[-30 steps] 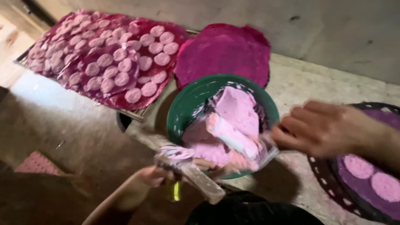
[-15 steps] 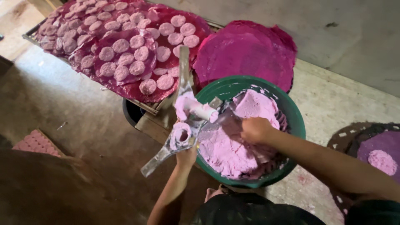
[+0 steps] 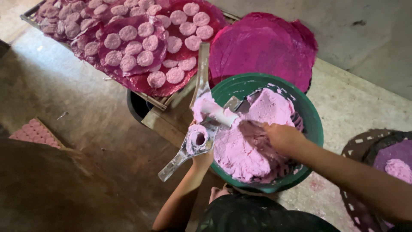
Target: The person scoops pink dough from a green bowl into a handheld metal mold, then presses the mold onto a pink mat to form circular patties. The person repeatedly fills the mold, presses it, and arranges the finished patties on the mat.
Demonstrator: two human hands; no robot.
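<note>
Holding: the left hand (image 3: 202, 158) was clenched from below around a hinged metal press mould smeared with pink dough (image 3: 198, 136), at the near-left rim of the round green plastic basin (image 3: 315, 124).
Mould: one long handle pointed up past the basin's left rim, the other slanted down and away from it; the round cup between them held a ring of pink dough.
Right hand: the right hand (image 3: 281, 136) lay inside the basin with fingers curled down into the heap of soft pink dough (image 3: 251, 146); whether they pinched a lump could not be told.
Dough: it filled most of the basin, piled highest at the far side.
Tray: up-left of the basin, a flat tray lined with magenta sheets (image 3: 30, 17) carried rows of round pale pink discs (image 3: 148, 43).
Sheets: a stack of round magenta sheets (image 3: 266, 47) lay just behind the basin.
Woven tray: to the right of the basin, a dark woven round tray (image 3: 356, 148) bore a purple sheet with one pink disc (image 3: 398, 168).
Surface: bare, stained grey concrete floor (image 3: 73, 107) spread left of the basin, with a pale wall (image 3: 365, 34) behind it.
</note>
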